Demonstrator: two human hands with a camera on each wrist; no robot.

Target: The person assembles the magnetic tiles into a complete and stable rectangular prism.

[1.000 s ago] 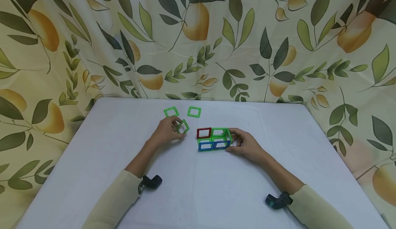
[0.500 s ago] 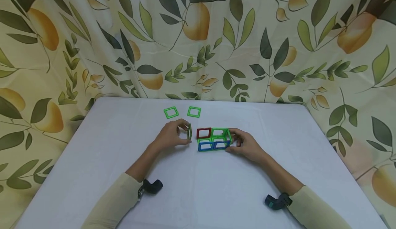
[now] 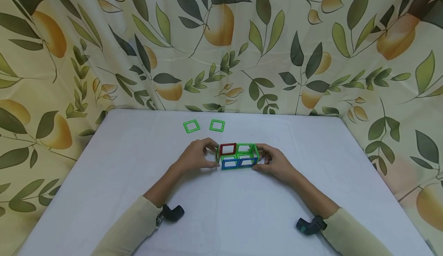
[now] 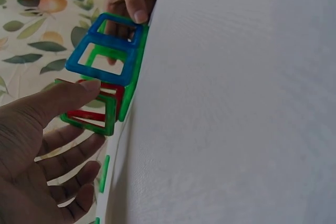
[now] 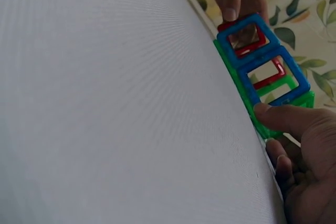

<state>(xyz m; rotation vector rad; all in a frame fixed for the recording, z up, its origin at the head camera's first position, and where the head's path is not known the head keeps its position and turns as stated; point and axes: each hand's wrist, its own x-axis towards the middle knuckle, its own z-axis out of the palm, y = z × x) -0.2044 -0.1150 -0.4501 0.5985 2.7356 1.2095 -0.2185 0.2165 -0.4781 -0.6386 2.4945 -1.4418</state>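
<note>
A low box of square magnetic tiles (image 3: pixel 239 163) stands on the white tabletop, with blue tiles in front, a red tile (image 3: pixel 228 144) and a green one behind, and green ones at the base and right end. My left hand (image 3: pixel 195 156) pinches a green square tile (image 4: pixel 111 116) upright between thumb and fingers at the box's left end. Whether its edges touch the box I cannot tell. My right hand (image 3: pixel 278 163) grips the right end, its thumb (image 5: pixel 262 108) at the lower corner of a blue tile (image 5: pixel 304 85). Some right fingers are hidden behind the box.
Two loose green square tiles, one on the left (image 3: pixel 191 126) and one on the right (image 3: pixel 217 125), lie flat near the table's back edge. A curtain (image 3: pixel 221 75) with fruit and leaf prints hangs behind the white table (image 3: pixel 221 217). Each wrist wears a black camera.
My left hand has moved right with the green tile, turning it upright and bringing it to the box's left end. My right hand and the box have stayed in place.
</note>
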